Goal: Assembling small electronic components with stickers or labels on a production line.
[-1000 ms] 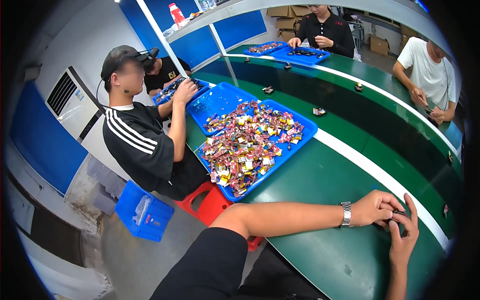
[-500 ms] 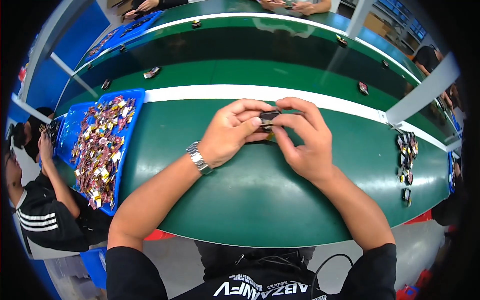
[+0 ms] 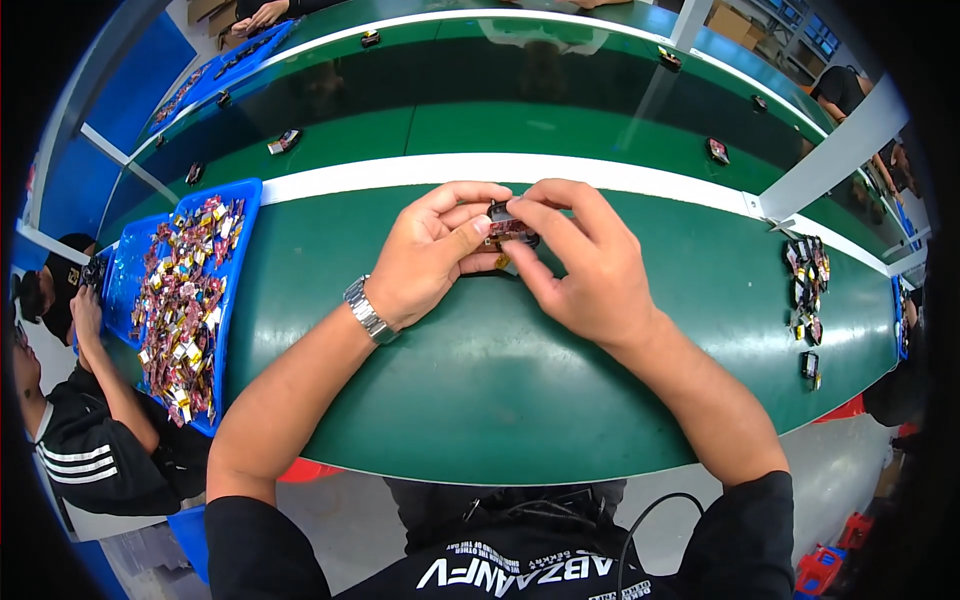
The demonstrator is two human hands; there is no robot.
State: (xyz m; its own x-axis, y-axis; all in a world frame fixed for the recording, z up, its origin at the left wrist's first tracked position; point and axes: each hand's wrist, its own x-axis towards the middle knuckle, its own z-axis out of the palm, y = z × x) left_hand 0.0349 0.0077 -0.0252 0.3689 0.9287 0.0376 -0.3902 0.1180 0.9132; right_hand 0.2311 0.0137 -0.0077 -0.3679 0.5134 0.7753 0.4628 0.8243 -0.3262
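Above the green table, my left hand pinches a small black plastic housing between thumb and fingers. A reddish-brown circuit board shows in it, with a bit of yellow below. My right hand closes on the housing's right side, its fingertips against the board and the edge. Fingers cover part of the piece. At my left stands a blue tray heaped with small circuit boards bearing white and yellow parts. Several black housings with boards lie in a row on the right.
Beyond a white rail runs a green conveyor belt carrying scattered housings. A grey post rises at the right. Beside the tray sits a co-worker; other people's hands show across the belt.
The circuit board in the black housing now shows more plainly between my fingers. Both hands stay on the piece. The whole view has shifted slightly.
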